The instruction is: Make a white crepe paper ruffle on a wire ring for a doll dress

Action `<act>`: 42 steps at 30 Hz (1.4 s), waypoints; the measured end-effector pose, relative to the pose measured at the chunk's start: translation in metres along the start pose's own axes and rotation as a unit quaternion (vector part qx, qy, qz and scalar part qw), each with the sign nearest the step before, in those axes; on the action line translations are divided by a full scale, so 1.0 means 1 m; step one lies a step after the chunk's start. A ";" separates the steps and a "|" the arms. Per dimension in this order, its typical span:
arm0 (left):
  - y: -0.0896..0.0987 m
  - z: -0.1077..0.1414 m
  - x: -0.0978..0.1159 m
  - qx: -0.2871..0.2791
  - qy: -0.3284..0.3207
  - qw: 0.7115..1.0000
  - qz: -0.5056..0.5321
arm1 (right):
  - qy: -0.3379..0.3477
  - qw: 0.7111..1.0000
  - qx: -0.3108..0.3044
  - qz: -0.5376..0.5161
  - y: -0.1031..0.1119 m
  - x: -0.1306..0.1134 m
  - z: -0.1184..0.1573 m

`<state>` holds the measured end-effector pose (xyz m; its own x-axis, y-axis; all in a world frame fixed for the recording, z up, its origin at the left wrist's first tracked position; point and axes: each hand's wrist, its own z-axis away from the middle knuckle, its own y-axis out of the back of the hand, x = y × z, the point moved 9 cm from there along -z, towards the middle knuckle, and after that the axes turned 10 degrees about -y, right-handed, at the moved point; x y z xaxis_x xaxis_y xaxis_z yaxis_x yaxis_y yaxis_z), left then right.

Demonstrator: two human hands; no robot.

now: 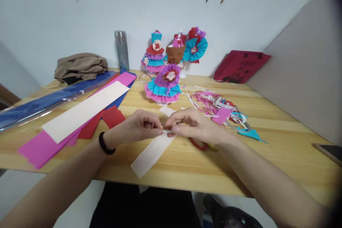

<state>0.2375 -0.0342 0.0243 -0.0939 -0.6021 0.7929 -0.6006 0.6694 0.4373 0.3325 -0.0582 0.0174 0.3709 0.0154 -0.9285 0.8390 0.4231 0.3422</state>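
Our left hand (pixel 137 125) and right hand (pixel 196 126) pinch a thin white sliver (pixel 167 131), probably paper, as we shape it; the next move calls for light, even pressure.

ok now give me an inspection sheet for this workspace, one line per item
Surface: light wooden tabletop, grain showing.
Job's things: pale strip at centre; stacked strips left; ruffled craft piece beyond.
Clutter: heaped scraps right; red loop handle, partly hidden.
Hands: left hand and right hand pinch pale material; whether it belongs to the strip is unclear.
Cables: nothing clearly seen.
Surroundings: pale wall behind; grey bottle and brown cloth at back left.
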 end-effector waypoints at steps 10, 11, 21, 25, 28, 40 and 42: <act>0.031 -0.001 -0.010 0.153 0.034 0.986 0.056 | -0.022 0.999 0.030 -0.009 0.015 0.005 -0.003; 0.037 0.001 -0.014 0.169 0.059 0.983 0.048 | -0.015 0.999 0.040 -0.007 0.020 0.006 -0.004; 0.047 0.003 -0.005 0.221 0.028 0.974 -0.038 | 0.099 0.970 0.176 0.138 0.023 -0.003 -0.006; 0.020 0.000 -0.010 0.093 0.041 0.995 -0.021 | 0.096 0.974 0.148 0.144 0.014 -0.004 -0.007; 0.015 0.001 -0.018 0.089 0.055 0.994 -0.015 | 0.098 0.972 0.143 0.157 0.011 -0.003 -0.007; 0.032 0.002 -0.020 0.132 0.151 0.979 0.024 | 0.275 0.918 0.254 0.132 0.014 -0.025 0.025; 0.038 0.003 -0.017 0.165 0.150 0.974 0.026 | 0.304 0.904 0.264 0.143 0.004 -0.029 0.030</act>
<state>0.2135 0.0000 0.0267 0.0766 -0.3837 0.9203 -0.8289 0.4884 0.2726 0.3368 -0.0845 0.0500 0.4501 0.6186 -0.6440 0.8761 -0.1666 0.4523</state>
